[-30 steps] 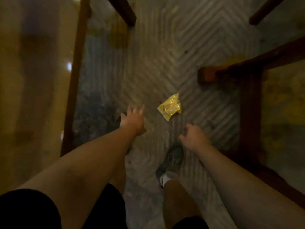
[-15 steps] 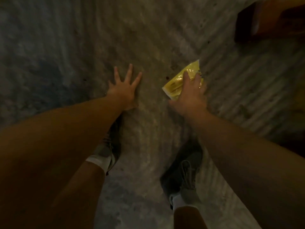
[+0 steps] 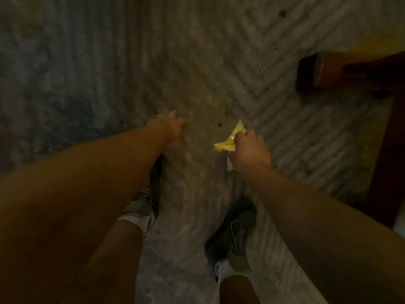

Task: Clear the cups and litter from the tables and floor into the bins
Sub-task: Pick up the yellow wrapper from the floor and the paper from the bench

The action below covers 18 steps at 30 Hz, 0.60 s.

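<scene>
I'm seeing the right hand clenching around a crumpled yellow plastic wrapper, fingers closing on its right end, the rest sticking out to the left over the grey ribbed herringbone floor; can't tell if it's touching the floor. Left hand is hanging empty nearby, fingers loosely curled, holding nothing. Grey laced sneakers are standing below both arms. Dark wooden furniture frame is sitting at right, blurred
</scene>
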Available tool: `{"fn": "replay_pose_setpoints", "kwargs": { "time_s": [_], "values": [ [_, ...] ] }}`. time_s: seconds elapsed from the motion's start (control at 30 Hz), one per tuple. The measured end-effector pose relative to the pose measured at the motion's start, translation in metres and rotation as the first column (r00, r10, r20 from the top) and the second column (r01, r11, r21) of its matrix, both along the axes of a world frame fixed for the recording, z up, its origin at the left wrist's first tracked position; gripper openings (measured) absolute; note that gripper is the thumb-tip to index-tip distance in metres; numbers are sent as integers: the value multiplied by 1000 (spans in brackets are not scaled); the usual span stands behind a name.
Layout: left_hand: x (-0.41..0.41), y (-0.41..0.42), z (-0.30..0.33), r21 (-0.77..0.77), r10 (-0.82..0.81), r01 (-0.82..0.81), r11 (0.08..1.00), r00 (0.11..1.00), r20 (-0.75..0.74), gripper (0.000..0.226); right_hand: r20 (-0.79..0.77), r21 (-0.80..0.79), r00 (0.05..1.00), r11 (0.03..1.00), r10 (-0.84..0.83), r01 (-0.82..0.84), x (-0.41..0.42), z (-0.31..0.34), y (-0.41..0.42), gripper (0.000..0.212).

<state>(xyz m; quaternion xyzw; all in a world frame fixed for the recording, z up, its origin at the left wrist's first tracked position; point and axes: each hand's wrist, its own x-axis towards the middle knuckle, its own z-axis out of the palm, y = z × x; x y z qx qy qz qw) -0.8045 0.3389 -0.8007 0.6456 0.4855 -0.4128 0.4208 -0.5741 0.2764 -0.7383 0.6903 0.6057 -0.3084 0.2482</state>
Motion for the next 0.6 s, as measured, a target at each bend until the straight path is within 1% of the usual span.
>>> {"fn": "replay_pose_setpoints", "kwargs": {
  "time_s": [0.07, 0.13, 0.23, 0.27, 0.37, 0.53, 0.6],
  "values": [
    [1, 15, 35, 34, 100, -100, 994, 995, 10, 81, -25, -13, 1000, 1000, 14, -14, 0, 39, 10, 27],
    [6, 29, 91, 99, 164, -166, 981, 986, 24, 69, -42, -26, 998, 999, 38, -39, -3, 94, 26, 29],
    [14, 51, 193, 155, 192, -204, 967, 977, 87, 67, -63, 10, 997, 999, 39, -39, -11, 194, 59, 33],
    [16, 56, 218, 160, 195, -213, 964, 973, 119, 67, -70, 18, 997, 999, 40, -39, -14, 220, 66, 33],
    [12, 86, 325, 234, 174, -219, 947, 965, 199, 70, -75, 68, 996, 997, 44, -39, -26, 326, 102, 35],
    [-19, 150, 509, 405, 104, -250, 880, 932, 348, 64, -81, 275, 996, 961, 36, -13, -46, 505, 160, 34],
    [-36, 172, 568, 456, 89, -278, 846, 915, 393, 61, -80, 350, 996, 937, 31, -1, -53, 559, 179, 33]
  ]
}}
